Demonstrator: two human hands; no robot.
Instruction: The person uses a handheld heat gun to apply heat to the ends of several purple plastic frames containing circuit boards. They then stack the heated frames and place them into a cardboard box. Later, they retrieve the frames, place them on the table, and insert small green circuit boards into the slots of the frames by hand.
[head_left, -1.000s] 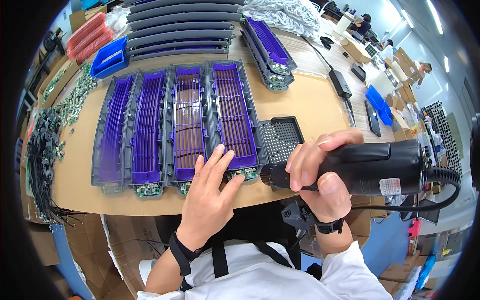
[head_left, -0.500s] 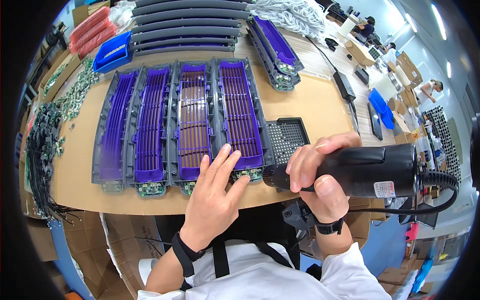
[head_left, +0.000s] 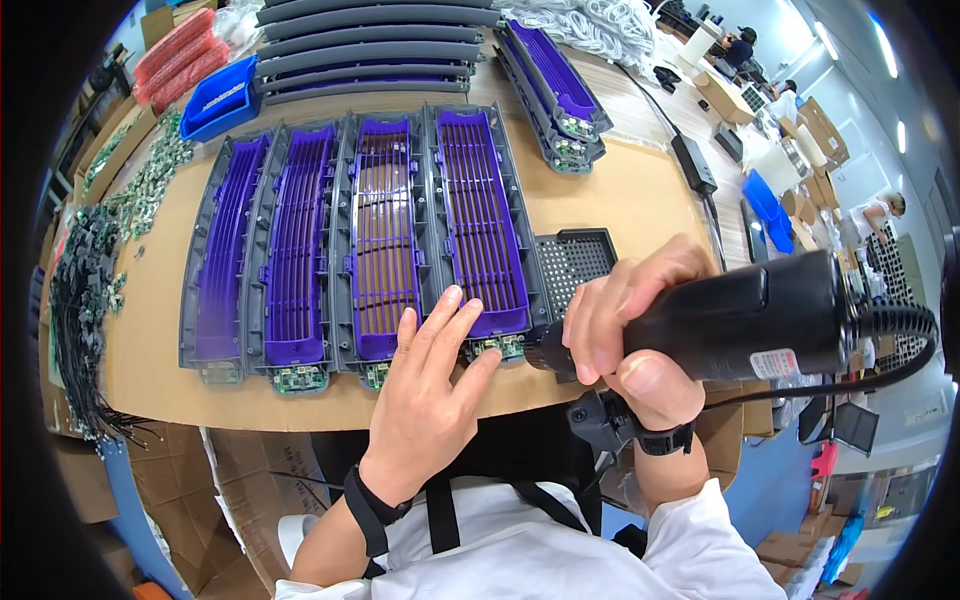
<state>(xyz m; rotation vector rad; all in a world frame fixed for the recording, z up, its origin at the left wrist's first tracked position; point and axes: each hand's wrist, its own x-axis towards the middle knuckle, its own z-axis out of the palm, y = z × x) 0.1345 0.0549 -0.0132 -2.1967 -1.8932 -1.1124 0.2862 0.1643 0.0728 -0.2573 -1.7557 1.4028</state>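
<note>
My right hand [head_left: 640, 325] is wrapped around a black corded electric screwdriver [head_left: 730, 315], whose front end points left, close to a small green circuit board [head_left: 508, 347]. That board sits at the near end of a grey panel with a purple slatted grille [head_left: 482, 215]. With fingers spread, my left hand [head_left: 425, 400] rests over the near ends of the two rightmost panels, its thumb by the board. The tool's tip is hidden. Further left are a third panel [head_left: 300, 235] and a leftmost panel [head_left: 230, 250], side by side.
A black perforated tray [head_left: 585, 258] stands right of the panels on the cardboard [head_left: 640, 200]. Behind are stacked grey panels [head_left: 370, 52], another purple-grey stack [head_left: 550, 85] and a blue bin [head_left: 220, 100]. Black cables [head_left: 80, 320] and loose circuit boards [head_left: 150, 185] lie left.
The rear of the screwdriver has swung up a little in my right hand, and its cord with it. My left hand stays in place. The whole view has shifted slightly.
</note>
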